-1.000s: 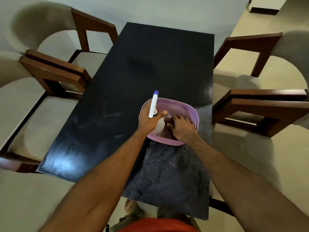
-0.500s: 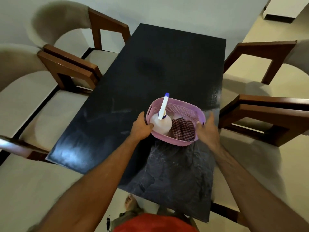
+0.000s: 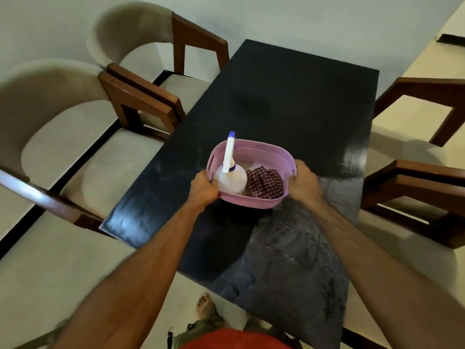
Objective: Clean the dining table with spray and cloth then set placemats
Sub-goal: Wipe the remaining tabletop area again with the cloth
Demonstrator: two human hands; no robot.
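A pink plastic basket [image 3: 261, 150] hangs just above the black dining table [image 3: 297, 102], casting a shadow under it. My left hand [image 3: 202, 188] grips its left rim and my right hand [image 3: 303, 183] grips its right rim. Inside the basket a white spray bottle [image 3: 231, 181] with a blue-tipped nozzle stands at the left, and a red checked cloth [image 3: 265, 183] lies at the right. A dark grey placemat [image 3: 289, 268] lies flat on the table's near right end, below the basket.
Two beige chairs with wooden arms [image 3: 141, 96] stand along the table's left side, two more [image 3: 422, 187] along its right. The table's near edge runs just in front of my feet [image 3: 205, 306]. The wall is behind the far end.
My left hand set the spray bottle down in the basket and my right left the cloth there. Both hands then took the basket's rims and raised it off the table.
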